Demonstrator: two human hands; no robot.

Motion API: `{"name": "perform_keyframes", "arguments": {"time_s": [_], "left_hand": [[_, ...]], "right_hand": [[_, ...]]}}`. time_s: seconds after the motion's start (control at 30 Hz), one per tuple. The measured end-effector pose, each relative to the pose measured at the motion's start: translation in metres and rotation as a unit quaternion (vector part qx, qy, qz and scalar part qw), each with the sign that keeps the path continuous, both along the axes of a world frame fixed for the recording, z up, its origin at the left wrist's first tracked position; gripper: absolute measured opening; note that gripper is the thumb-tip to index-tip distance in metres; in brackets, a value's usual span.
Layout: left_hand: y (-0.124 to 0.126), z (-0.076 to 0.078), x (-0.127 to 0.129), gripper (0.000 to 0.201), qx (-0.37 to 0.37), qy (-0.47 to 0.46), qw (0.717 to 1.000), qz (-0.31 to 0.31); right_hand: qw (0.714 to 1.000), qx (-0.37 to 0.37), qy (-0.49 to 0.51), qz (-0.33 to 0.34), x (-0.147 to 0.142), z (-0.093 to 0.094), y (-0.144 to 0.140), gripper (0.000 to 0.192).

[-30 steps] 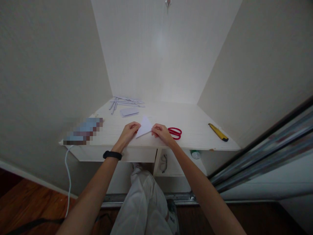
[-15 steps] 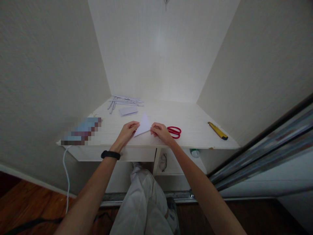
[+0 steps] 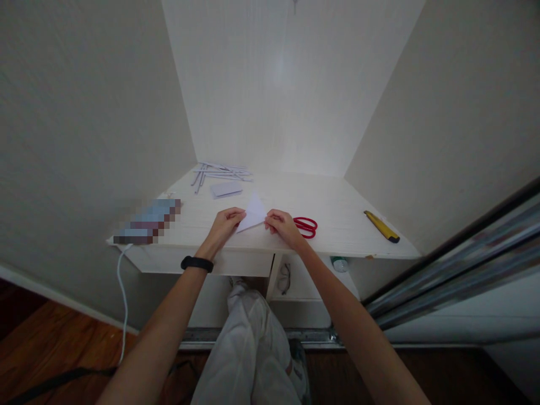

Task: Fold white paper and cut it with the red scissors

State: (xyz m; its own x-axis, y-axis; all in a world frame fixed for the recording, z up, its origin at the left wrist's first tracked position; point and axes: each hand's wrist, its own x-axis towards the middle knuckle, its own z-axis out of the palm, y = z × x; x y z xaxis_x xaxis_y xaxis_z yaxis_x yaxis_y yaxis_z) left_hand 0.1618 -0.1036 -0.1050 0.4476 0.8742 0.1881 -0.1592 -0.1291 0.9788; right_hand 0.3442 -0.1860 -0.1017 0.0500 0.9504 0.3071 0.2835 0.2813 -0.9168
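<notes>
Paper triangle (image 3: 253, 215) pinched in grip of left hand (image 3: 224, 224) and right hand (image 3: 285, 226), red scissors (image 3: 305, 226) beside

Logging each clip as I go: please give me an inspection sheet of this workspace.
Surface: white desk set in a wall recess.
Job's things: folded white paper triangle, pinched at both sides above the desk.
Clutter: red scissors; yellow utility knife; paper strips; small folded paper; blurred item.
Hands: left hand and right hand both grip the triangle; black wristband on the left wrist.
Cables: white cable hangs off the desk's left edge.
Surroundings: plain walls; wood floor; glasses and bottle under the desk.
</notes>
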Motion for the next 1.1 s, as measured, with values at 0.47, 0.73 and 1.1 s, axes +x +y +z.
{"name": "perform_keyframes", "arguments": {"time_s": [0.47,0.73,1.1], "left_hand": [[-0.008,0.013,-0.002,0.021,-0.005,0.017,1.0,0.025],[-0.007,0.011,-0.001,0.025,-0.003,0.015,1.0,-0.001],[-0.007,0.012,-0.003,0.02,0.006,0.022,1.0,-0.006]], "right_hand": [[1.0,0.0,0.021,-0.012,-0.001,0.002,0.0,0.02],[0.999,0.001,0.034,-0.027,0.0,0.002,0.001,0.02],[0.998,-0.007,0.045,-0.032,0.002,0.001,0.002,0.019]]}}
